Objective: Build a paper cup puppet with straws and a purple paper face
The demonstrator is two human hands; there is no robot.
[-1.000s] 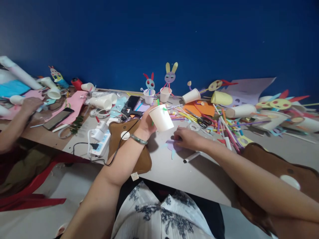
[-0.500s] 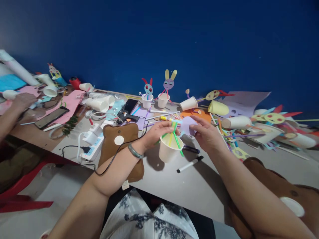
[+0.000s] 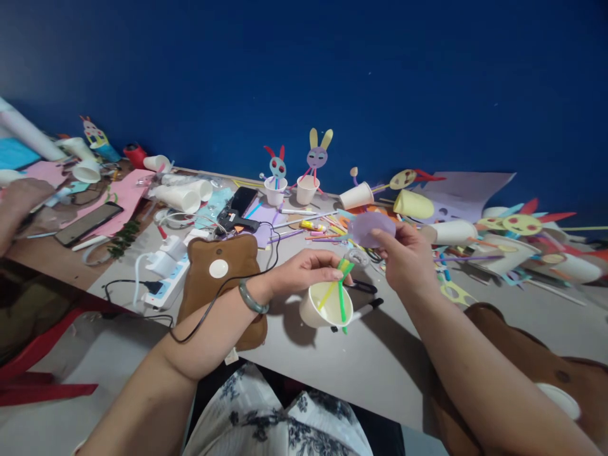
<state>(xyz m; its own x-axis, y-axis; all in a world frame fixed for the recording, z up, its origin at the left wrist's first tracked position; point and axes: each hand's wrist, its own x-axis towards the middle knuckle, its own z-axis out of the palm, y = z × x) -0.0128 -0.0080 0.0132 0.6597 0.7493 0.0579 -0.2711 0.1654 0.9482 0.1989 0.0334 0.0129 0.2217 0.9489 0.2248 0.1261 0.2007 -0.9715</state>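
My left hand (image 3: 319,268) pinches the top of the green and yellow straws (image 3: 341,292), which rise out of a white paper cup (image 3: 313,311). The cup hangs tilted over the table, its mouth toward me. Between finger and thumb of my right hand (image 3: 403,253) is a purple paper oval (image 3: 370,229), held just above and right of the straws. A small clear, roundish piece (image 3: 357,256) shows at the straw tops; what it is I cannot tell.
A glue gun (image 3: 240,221), a power strip (image 3: 171,282) and a brown cushion (image 3: 221,253) lie left, a cable crossing my left forearm. Two rabbit figures in cups (image 3: 308,191) stand behind. Cup figures (image 3: 453,232) crowd the right. Another person's hand (image 3: 23,196) is far left.
The purple oval has lifted away from the straws, up and slightly right, with my right hand. The cup has sunk lower and tipped its mouth more toward me.
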